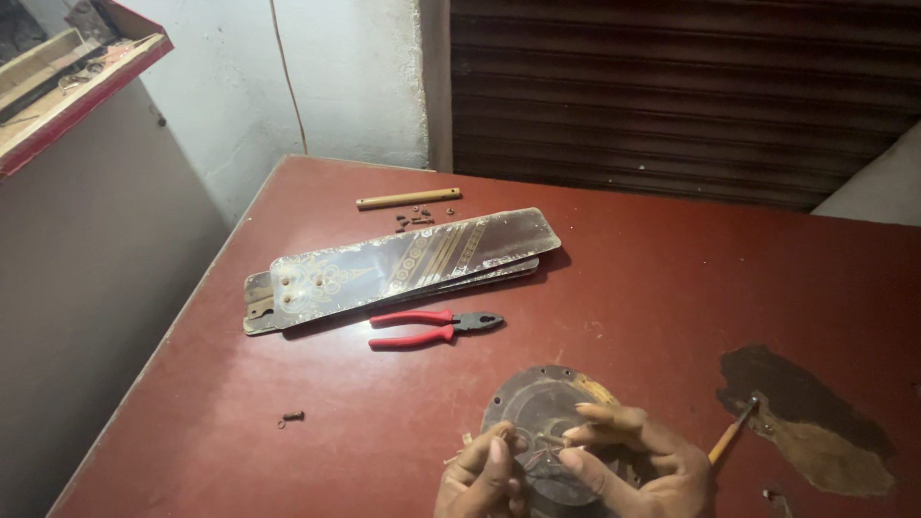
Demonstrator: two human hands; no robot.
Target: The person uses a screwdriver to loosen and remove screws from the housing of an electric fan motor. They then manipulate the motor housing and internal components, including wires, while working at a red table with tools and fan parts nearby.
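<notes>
at the bottom centre of the frame i see my two hands over a round metal plate (539, 403) that lies flat on the red table (672, 278). my left hand (483, 477) sits at the lower edge of the frame, fingers curled together and pinching what look like thin wires (545, 451) at the middle of the plate. my right hand (633, 460) is just beside it, to the right, with fingers bent inward and the tips touching the same wires; i cannot tell how firmly either hand grips them. a screwdriver (734, 430) with a yellowish handle pokes out from behind my right hand toward the right, its tip pointing up at a dark patch (806, 422) where the table's red top has worn away.

above the plate, near the middle of the frame, lie red-handled pliers (436, 327), their jaws pointing right. just above the pliers is a stack of long brown fan blades (403, 267) with gold patterning, lying slantwise from centre left toward the upper middle. beyond the blades, near the far edge of the table, lies a short yellowish rod (409, 199), and a few small screws (414, 221) are scattered between the rod and the blades. a lone small screw (292, 417) lies at the lower left of the table, well apart from the plate. a dark rolling shutter (672, 86) fills the upper right.
</notes>
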